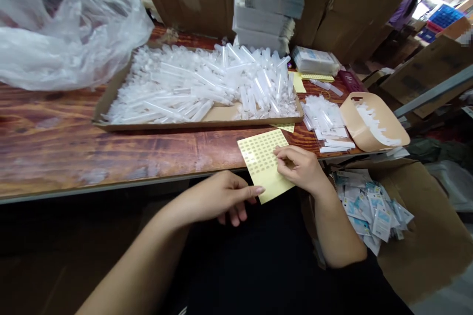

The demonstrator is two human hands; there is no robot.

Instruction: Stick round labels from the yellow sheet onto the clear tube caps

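Observation:
A yellow sticker sheet [271,182] with rows of small oval stickers is tilted over the table's front edge. My left hand [227,194] grips its lower left corner, thumb on top and fingers curled below. Over the sheet's right side is my right hand [301,165], thumb and forefinger pinched together by the sticker rows. Whatever lies between those fingertips is too small to make out. Just behind the sheet, a shallow cardboard tray [218,114] holds a heap of clear plastic tubes [201,78].
Small clear bags [325,113] and white strips lie right of the tray, beside a beige bin [353,130] with white pieces. Below stands a cardboard box [428,226] of packaged items [380,211]. A large plastic bag [74,34] covers the table's left rear. Stacked white bundles [264,15] rise behind.

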